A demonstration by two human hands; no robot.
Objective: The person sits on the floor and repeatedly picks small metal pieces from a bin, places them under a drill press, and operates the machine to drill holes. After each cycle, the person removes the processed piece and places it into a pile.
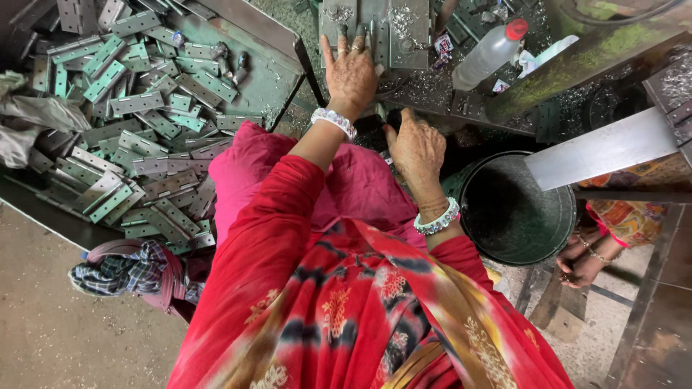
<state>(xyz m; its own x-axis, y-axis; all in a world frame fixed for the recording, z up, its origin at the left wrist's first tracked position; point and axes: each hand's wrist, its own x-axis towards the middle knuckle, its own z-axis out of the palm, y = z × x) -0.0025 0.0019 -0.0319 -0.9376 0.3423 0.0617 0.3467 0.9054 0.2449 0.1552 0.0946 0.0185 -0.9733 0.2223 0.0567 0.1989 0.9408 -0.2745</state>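
**Left hand flat on the hinge plates, right hand low by the bucket**

My left hand (351,72) reaches forward, palm down, fingers spread and lying on the grey metal hinge plates (375,32) at the machine bed ahead of me. It presses flat rather than pinching anything. My right hand (417,150) sits lower and nearer to me, just below the bed's edge, fingers curled down toward something dark; I cannot tell whether they grip it. Beaded bracelets ring both wrists. Just to the right of that hand stands a dark round bucket (515,209). To my left a tray holds a heap of greenish hinges (137,137). A clear plastic bottle with a red cap (490,54) lies tilted among metal shavings beyond the plates.
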